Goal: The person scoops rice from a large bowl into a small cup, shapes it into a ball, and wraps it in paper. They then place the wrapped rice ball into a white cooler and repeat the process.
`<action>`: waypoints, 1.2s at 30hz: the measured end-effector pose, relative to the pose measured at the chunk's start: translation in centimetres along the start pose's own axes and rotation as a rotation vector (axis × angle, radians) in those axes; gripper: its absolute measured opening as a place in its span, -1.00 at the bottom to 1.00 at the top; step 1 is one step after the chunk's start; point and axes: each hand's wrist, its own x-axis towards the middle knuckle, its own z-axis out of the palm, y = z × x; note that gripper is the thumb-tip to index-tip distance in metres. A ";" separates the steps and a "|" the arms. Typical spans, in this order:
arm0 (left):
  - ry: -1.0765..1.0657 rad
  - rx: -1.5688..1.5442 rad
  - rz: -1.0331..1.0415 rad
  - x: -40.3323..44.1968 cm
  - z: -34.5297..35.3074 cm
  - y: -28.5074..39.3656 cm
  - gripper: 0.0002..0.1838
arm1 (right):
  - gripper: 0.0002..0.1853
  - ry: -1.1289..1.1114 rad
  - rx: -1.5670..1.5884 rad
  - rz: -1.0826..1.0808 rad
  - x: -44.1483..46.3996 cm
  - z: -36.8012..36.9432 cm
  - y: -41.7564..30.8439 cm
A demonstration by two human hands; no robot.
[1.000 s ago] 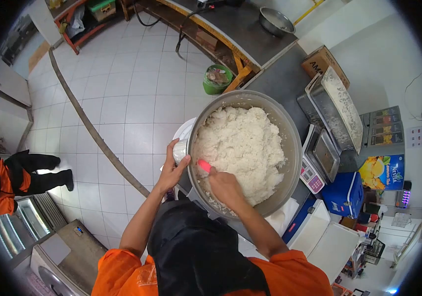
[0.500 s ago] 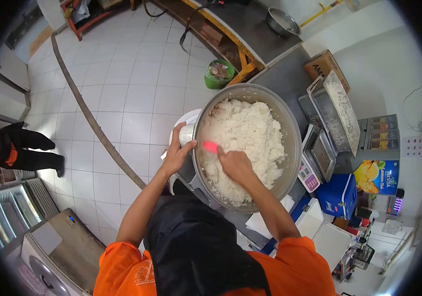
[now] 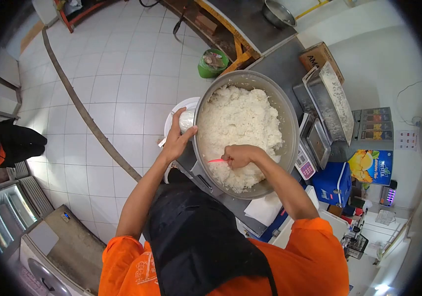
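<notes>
A large metal pot (image 3: 290,116) full of white cooked rice (image 3: 240,118) stands before me. My right hand (image 3: 239,156) is closed around a pink spatula (image 3: 216,160), whose thin edge shows over the rice at the near left part of the pot. At the pot's left rim, my left hand (image 3: 175,142) is wrapped round a whitish cup (image 3: 187,121); its contents cannot be made out. A round white plate or lid (image 3: 170,114) lies beyond that hand, partly hidden by it and the cup.
Right of the pot are a scale (image 3: 305,163), steel trays (image 3: 329,108) and a blue cooler (image 3: 333,183). A green bin (image 3: 206,69) stands on the tiled floor (image 3: 127,89). Another person (image 3: 8,143) is at far left, near a freezer (image 3: 8,217).
My right hand has moved nearer to me over the rice, turning the spatula from flat to edge-on. My left hand stays at the rim with the cup. The view has shifted slightly.
</notes>
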 end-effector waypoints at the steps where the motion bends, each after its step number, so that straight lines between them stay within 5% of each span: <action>1: 0.002 -0.009 0.004 0.0 0.1 0.2 -0.25 | -0.79 -0.004 -0.006 0.007 0.0 -0.4 0.6; 4: 0.017 -0.097 -0.008 -0.1 0.3 0.1 -0.26 | -0.84 -0.086 0.119 -0.083 -0.5 -0.5 2.2; 7: 0.049 0.034 0.051 0.2 0.1 -0.5 -0.28 | -0.82 -0.240 0.404 0.057 -2.0 -1.2 1.8; 9: 0.107 0.272 0.117 -0.2 0.0 -0.5 -0.31 | -0.76 -0.267 0.525 0.342 -4.0 -2.5 0.5; 13: 0.176 0.026 0.058 -2.9 0.7 5.6 -0.37 | -0.79 -0.151 0.750 0.324 -9.5 -3.8 1.0; 15: 0.208 -0.621 -0.046 -3.9 3.6 8.1 -0.46 | -0.78 0.203 1.033 0.285 -12.5 -3.6 1.2; 16: 0.234 -0.645 -0.142 -4.5 5.8 9.1 -0.49 | -0.78 0.221 1.029 0.279 -13.3 -3.6 0.4; 18: 0.223 -0.696 -0.370 -4.8 10.2 9.3 -0.54 | -0.84 0.643 1.260 0.363 -13.9 -2.5 -2.0; 20: 0.183 -0.708 -0.492 -3.1 12.9 6.1 -0.56 | -0.72 1.079 0.518 0.145 -10.6 1.2 -2.7; 22: -0.077 -0.962 -0.598 -0.5 14.3 1.8 -0.57 | -0.54 1.245 0.064 0.469 -7.4 3.4 -6.8; 23: -0.090 -0.940 -0.602 0.3 14.5 0.8 -0.57 | -0.54 1.265 0.080 0.472 -6.4 3.4 -9.1; 25: -0.060 -0.808 -0.695 1.5 14.5 1.0 -0.57 | -0.43 1.080 0.027 0.834 -5.9 3.2 -12.5; 32: -0.206 -0.637 -0.749 1.6 13.8 2.0 -0.55 | -0.46 1.026 -0.055 0.713 -8.7 5.0 -9.4; 36: -0.191 -0.645 -0.676 2.2 12.8 4.1 -0.56 | -0.60 1.387 0.312 0.671 -13.5 4.3 -9.1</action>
